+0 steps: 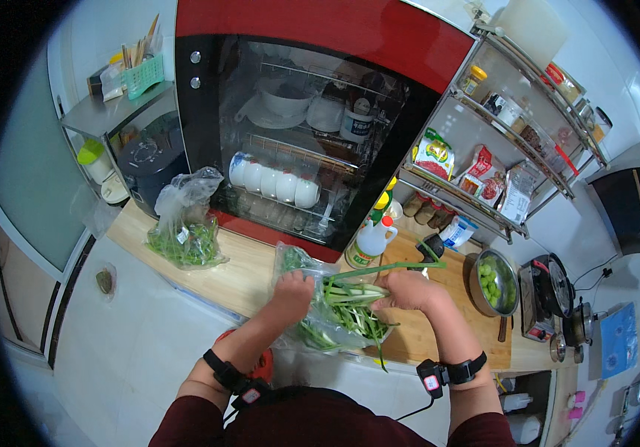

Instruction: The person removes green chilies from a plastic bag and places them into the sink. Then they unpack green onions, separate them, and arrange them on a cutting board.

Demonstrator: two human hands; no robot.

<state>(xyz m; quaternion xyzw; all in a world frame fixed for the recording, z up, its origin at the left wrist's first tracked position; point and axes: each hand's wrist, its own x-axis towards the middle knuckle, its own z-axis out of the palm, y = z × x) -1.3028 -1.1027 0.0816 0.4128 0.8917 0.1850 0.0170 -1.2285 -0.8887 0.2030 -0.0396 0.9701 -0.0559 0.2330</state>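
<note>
A clear plastic bag point(320, 329) lies on the counter before me, with long green leafy stalks point(353, 313) in and over it. My left hand point(293, 293) rests at the bag's left part, its fingers curled on the plastic film. My right hand point(409, 290) grips the pale ends of several stalks at the bag's right side. One long green stalk point(376, 270) stretches across above my right hand. Beneath my right forearm lies a wooden cutting board point(459, 329), partly covered by the bag.
Another plastic bag of greens point(186, 243) sits at the left. A white bottle with a red cap point(372, 241) stands behind my right hand. A metal bowl of green pieces point(493, 282) is right, near a knife handle point(503, 328). A glass-fronted cabinet point(297, 134) and wire rack point(482, 179) stand behind.
</note>
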